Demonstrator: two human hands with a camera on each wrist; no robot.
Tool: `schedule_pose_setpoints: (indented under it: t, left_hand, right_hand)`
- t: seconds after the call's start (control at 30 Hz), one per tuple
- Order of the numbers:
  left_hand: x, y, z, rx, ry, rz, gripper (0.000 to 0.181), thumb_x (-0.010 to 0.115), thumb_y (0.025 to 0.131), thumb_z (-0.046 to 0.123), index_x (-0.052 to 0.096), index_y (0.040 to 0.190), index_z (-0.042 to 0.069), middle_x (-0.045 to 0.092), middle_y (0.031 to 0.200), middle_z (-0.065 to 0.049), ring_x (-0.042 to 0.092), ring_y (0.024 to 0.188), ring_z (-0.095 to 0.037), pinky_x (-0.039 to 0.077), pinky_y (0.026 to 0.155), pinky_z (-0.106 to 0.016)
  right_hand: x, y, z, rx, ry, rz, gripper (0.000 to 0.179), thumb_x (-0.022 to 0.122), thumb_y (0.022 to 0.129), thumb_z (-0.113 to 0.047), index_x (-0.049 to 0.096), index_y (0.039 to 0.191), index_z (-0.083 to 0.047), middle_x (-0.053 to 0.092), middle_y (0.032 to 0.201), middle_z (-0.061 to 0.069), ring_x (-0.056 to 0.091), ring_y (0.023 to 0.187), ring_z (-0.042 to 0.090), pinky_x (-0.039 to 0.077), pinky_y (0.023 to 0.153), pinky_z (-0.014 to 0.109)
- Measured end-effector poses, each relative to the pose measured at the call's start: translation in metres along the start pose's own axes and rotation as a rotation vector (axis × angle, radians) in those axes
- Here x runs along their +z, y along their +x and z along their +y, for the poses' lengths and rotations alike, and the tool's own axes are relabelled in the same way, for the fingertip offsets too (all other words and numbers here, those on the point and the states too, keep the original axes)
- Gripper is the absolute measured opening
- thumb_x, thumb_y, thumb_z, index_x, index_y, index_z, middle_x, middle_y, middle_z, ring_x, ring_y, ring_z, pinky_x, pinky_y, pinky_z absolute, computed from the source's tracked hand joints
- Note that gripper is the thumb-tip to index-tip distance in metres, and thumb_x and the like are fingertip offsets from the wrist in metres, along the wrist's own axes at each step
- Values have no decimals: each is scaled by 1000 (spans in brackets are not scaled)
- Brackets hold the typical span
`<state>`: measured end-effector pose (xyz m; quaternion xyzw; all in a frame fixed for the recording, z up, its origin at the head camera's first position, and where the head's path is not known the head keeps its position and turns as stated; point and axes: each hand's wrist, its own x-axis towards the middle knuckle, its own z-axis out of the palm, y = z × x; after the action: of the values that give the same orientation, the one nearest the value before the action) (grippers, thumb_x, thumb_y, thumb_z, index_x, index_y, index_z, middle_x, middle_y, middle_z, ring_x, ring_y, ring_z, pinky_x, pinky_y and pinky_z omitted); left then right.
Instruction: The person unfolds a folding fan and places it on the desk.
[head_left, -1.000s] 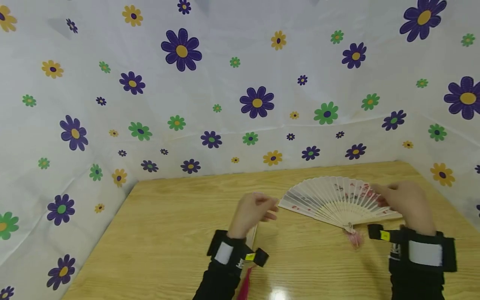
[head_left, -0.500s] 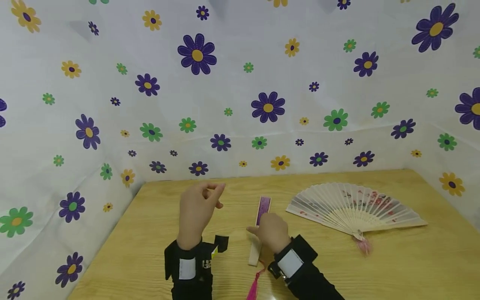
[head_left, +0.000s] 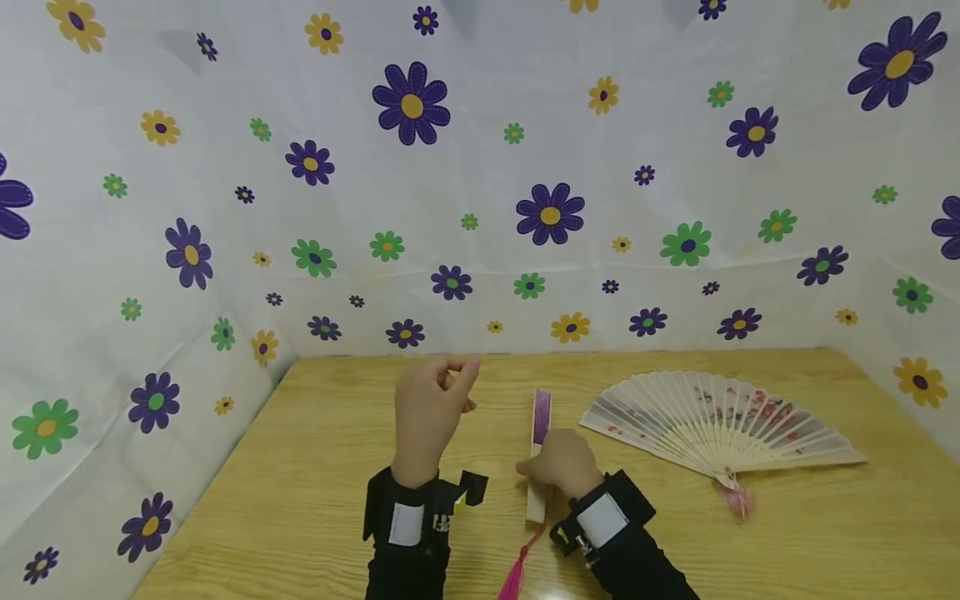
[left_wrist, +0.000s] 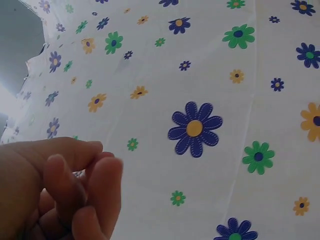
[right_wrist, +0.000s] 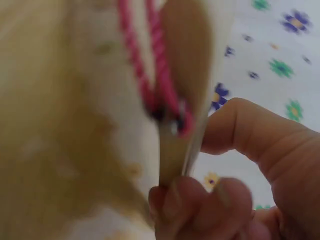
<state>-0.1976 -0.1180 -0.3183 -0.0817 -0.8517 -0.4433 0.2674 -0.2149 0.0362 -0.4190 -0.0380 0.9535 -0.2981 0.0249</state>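
Observation:
In the head view my right hand [head_left: 566, 462] grips a folded hand fan [head_left: 536, 504] around its middle; purple cloth shows at the fan's far end. A pink tassel [head_left: 512, 575] trails from its near end. Close up in the right wrist view, thumb and fingertips pinch the fan's pale sticks [right_wrist: 172, 165], and a pink cord [right_wrist: 162, 60] loops through a pin there. My left hand [head_left: 429, 417], raised to the left of the folded fan, has loosely curled fingers with nothing in them; the left wrist view shows its thumb and fingertips [left_wrist: 107, 185] close together.
A spread white fan [head_left: 727, 425] with red flowers and a pale pink tassel [head_left: 738, 502] lies at the right on the wooden table [head_left: 315, 467]. A white flower-print cloth [head_left: 480, 175] encloses the table at the back and sides.
My right hand has left the spread fan, swung left and taken hold of the folded fan. My left hand has moved off the folded fan to its left side.

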Motion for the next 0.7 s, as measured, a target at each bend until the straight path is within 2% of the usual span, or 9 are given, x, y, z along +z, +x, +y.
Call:
schedule_pose_setpoints:
  t: [0.07,0.17,0.27,0.4,0.5,0.6,0.7]
  left_hand:
    - [9,-1,-2,5,26,-43,21,69,90,16,75,85,-3,63,48,-15,53,36,-17,22,35,-19]
    - [22,-4,-2,-7,75,-144,24,67,92,19,75,87,-3,67,52,-14,46,36,-14,23,37,-19]
    - [33,-8,0,-17,62,-274,28,64,95,22,76,92,-2,72,63,-13,51,46,-12,31,42,-20]
    - [44,-10,3,-73,-120,-418,29,61,96,22,75,88,-2,66,67,-9,51,56,-12,34,48,-21]
    - [46,-10,5,-163,-302,-465,27,62,96,18,71,87,-5,56,63,-4,48,56,-11,42,51,-21]
    - [47,-8,4,-246,-453,-459,24,61,96,15,71,97,-8,57,66,0,54,60,-8,58,63,-27]
    - [47,-8,3,-295,-570,-456,26,58,98,12,69,110,-9,64,79,-5,58,68,-9,60,73,-33]
  right_hand:
    - [-13,0,-2,8,61,5,48,78,76,-23,46,41,-13,42,38,-4,42,34,8,26,34,18]
    - [-36,-7,-11,-18,145,60,46,74,78,-21,51,40,-9,43,34,-3,42,31,9,25,35,19]
    - [-56,-21,-23,-99,159,152,45,72,77,-20,49,39,-10,43,34,-3,38,31,8,22,35,19]
    - [-74,-40,-36,-178,119,230,48,72,76,-20,38,43,-14,31,40,-7,28,36,5,16,38,20]
    - [-82,-49,-40,-212,63,266,47,72,76,-20,38,46,-12,26,45,-7,24,40,8,15,40,21]
    - [-89,-52,-40,-235,70,266,38,73,81,-23,53,53,-7,43,45,-3,36,41,9,25,39,22]
    - [-95,-53,-38,-227,155,214,29,74,85,-25,65,69,-2,64,54,5,48,45,12,34,41,24]
